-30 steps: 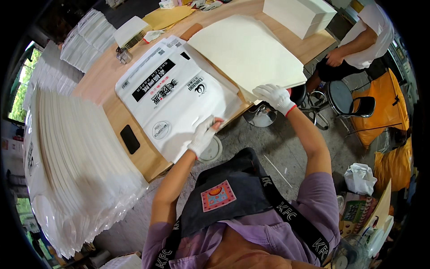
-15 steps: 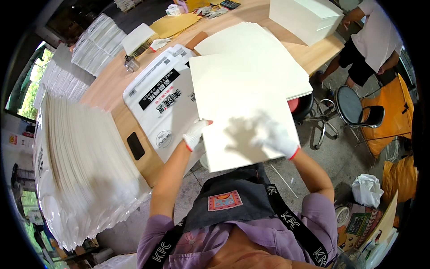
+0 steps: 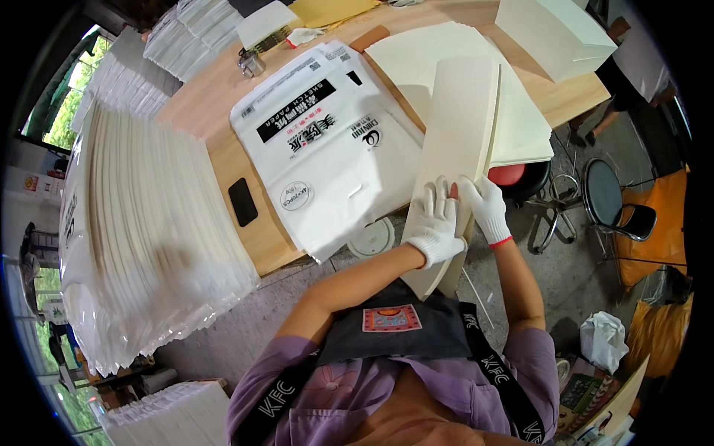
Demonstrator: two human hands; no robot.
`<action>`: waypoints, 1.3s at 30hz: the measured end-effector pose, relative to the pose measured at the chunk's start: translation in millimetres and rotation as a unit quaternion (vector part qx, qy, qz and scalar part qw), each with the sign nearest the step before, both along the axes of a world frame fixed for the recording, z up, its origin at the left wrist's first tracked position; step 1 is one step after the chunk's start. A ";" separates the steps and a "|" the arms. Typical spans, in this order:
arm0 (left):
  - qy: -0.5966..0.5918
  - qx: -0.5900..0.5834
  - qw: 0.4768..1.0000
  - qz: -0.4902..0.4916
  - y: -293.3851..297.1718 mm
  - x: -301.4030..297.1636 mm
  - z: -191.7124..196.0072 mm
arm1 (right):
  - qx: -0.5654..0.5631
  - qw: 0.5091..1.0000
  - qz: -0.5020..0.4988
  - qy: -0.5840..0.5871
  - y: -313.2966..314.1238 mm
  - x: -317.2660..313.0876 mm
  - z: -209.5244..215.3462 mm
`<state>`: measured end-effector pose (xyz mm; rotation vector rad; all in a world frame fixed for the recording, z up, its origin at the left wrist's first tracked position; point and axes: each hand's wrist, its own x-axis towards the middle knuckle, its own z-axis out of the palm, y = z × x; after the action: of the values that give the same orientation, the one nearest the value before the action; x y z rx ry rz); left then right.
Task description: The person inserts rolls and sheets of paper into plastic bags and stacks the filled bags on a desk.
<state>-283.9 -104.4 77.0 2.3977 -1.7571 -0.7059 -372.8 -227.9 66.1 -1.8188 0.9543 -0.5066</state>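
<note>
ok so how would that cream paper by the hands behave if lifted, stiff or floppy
The cream paper is probably flexible, since it bows near the left hand and right hand. It may splay open, as separate edges show along its right side.
</note>
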 end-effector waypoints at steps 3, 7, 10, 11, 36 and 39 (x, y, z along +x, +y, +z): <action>0.095 -0.118 0.987 -0.057 13.6 29.6 -23.4 | -0.101 0.991 -0.046 0.070 0.4 -5.7 -12.9; 0.085 -0.294 0.934 0.182 51.7 123.3 -72.3 | -0.096 0.995 -0.021 -0.005 -2.0 -19.6 2.7; -0.073 -0.134 0.968 0.199 79.3 177.3 -118.1 | -0.120 0.991 0.052 -0.012 16.9 -24.0 53.6; -0.039 -0.136 0.968 0.206 80.6 189.1 -134.2 | -0.141 0.987 0.076 0.017 22.1 -25.5 65.9; 0.158 -0.046 0.970 0.178 62.4 241.9 -128.8 | -0.318 0.918 0.227 0.074 81.7 -16.7 78.3; 0.434 -0.331 0.785 0.293 64.2 333.3 -128.1 | -0.338 0.895 0.268 0.110 79.9 -6.9 49.8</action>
<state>49.4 -40.2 -51.1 1.5443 -0.6433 -0.7360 -379.7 -148.0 115.9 -2.6993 0.3769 -0.2946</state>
